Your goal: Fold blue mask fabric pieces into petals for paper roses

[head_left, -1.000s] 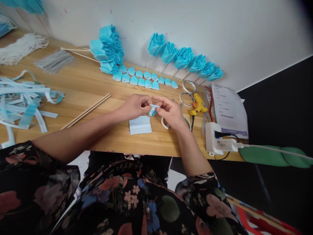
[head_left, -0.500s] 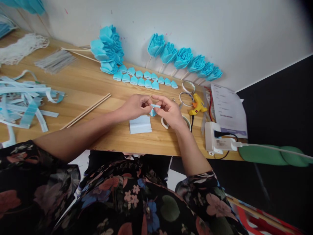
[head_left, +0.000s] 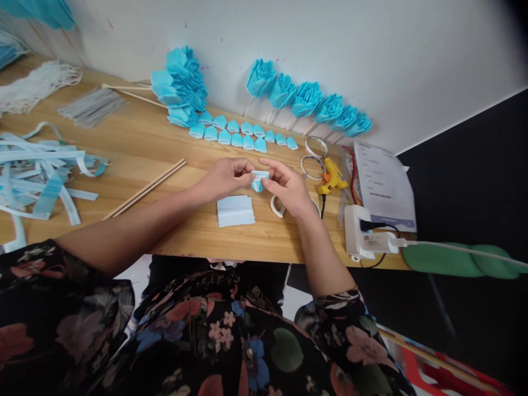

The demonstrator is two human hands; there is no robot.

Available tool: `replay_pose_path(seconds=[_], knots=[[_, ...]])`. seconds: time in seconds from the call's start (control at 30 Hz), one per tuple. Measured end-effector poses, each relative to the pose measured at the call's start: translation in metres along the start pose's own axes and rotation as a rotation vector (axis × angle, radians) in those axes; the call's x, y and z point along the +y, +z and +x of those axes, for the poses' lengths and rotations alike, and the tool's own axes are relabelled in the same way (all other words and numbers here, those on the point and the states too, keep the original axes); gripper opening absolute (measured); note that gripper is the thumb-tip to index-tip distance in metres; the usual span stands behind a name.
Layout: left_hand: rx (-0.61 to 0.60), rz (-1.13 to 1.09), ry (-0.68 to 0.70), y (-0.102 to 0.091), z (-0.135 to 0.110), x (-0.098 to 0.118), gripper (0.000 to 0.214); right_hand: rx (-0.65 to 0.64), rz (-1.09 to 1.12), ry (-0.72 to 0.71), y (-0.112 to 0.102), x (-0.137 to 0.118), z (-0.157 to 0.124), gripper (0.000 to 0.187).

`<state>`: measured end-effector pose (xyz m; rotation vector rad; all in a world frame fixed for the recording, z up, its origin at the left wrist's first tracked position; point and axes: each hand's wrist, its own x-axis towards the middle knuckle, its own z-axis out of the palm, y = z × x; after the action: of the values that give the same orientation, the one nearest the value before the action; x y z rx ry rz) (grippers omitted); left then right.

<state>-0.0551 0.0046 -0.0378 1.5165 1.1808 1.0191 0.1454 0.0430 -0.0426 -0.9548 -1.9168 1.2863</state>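
Observation:
A small folded piece of blue-and-white fabric [head_left: 258,183] is pinched between both hands above the table. My left hand [head_left: 228,179] grips its left edge with thumb and fingers closed. On the other edge, my right hand [head_left: 290,190] holds it between thumb and curled fingers. Just below, a stack of pale blue fabric squares [head_left: 236,211] lies flat on the wood. Beyond the hands sit two rows of folded blue fabric petals [head_left: 236,138]. A roll of tape [head_left: 277,207] is partly hidden behind my right hand.
Blue fabric flowers on sticks [head_left: 306,99] lean along the wall. A yellow glue gun [head_left: 335,176] lies at right, near a white power strip [head_left: 358,234] and a printed sheet [head_left: 385,184]. Two wooden sticks [head_left: 145,188], fabric strips [head_left: 51,176] and grey wires [head_left: 93,106] lie at left.
The folded fabric piece has turned slightly in my fingers, so more of its pale upper band shows. Both hands keep their grip and have barely moved.

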Motion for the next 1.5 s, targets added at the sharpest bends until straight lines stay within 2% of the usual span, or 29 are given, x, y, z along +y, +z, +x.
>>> replay_pose_path(seconds=[0.13, 0.37, 0.6, 0.77, 0.87, 1.07, 1.3, 1.5], knots=[[-0.018, 0.036, -0.003, 0.001, -0.002, 0.006, 0.018, 0.017, -0.014, -0.004, 0.002, 0.002, 0.0, 0.045], [0.001, 0.094, -0.002, 0.003, -0.002, 0.004, 0.016, -0.013, -0.018, -0.037, 0.011, -0.001, -0.001, 0.043], [-0.034, 0.007, -0.013, 0.0, -0.002, 0.007, 0.017, -0.01, -0.008, -0.005, 0.003, -0.001, 0.0, 0.043], [0.022, 0.005, -0.051, -0.002, 0.0, 0.005, 0.017, 0.006, 0.016, 0.002, -0.001, -0.008, -0.001, 0.038], [0.042, 0.004, -0.044, -0.003, -0.002, 0.007, 0.018, 0.014, 0.024, 0.019, 0.0, -0.007, -0.001, 0.043], [-0.015, -0.008, -0.033, -0.002, -0.002, 0.007, 0.016, 0.026, 0.005, 0.005, 0.0, 0.003, 0.001, 0.045], [0.051, 0.02, -0.02, 0.002, -0.001, 0.007, 0.02, -0.032, 0.073, -0.008, 0.009, -0.003, -0.001, 0.05], [0.069, -0.012, -0.02, 0.005, -0.001, 0.008, 0.021, 0.006, 0.014, -0.004, 0.015, 0.0, 0.003, 0.054]])
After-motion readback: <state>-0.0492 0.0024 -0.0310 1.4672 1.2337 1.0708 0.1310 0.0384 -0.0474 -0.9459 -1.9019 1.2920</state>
